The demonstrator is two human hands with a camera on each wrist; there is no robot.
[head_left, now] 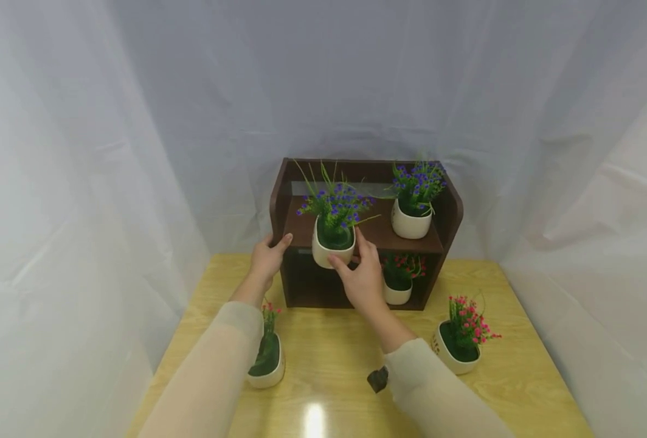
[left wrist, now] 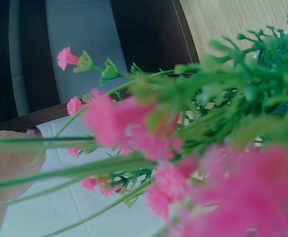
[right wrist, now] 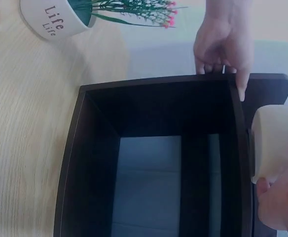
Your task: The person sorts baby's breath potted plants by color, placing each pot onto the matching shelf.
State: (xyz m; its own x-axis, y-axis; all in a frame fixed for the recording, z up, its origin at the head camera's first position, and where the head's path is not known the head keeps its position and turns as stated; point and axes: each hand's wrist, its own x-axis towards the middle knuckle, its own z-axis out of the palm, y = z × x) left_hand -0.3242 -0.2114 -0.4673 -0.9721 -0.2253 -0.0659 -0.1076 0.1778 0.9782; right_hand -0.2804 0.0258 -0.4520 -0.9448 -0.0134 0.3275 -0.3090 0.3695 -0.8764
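Note:
My right hand (head_left: 364,283) grips a white pot of purple flowers (head_left: 333,250) between thumb and fingers, at the front edge of the upper board of a dark brown two-tier shelf (head_left: 370,225). In the right wrist view, the pot (right wrist: 274,140) is at the board's edge; whether it touches cannot be told. With its thumb over the board's front edge, my left hand (head_left: 266,261) holds the shelf's left side; the right wrist view also shows this hand (right wrist: 225,44). Pink flowers (left wrist: 168,187) fill much of the left wrist view, close to the camera.
A second pot of purple flowers (head_left: 411,225) stands at the upper board's right end, above a red-flowered pot (head_left: 397,295) on the lower level. Pink-flowered pots stand on the table at left (head_left: 269,378) and right (head_left: 457,362). A small black object (head_left: 378,379) lies near my right sleeve.

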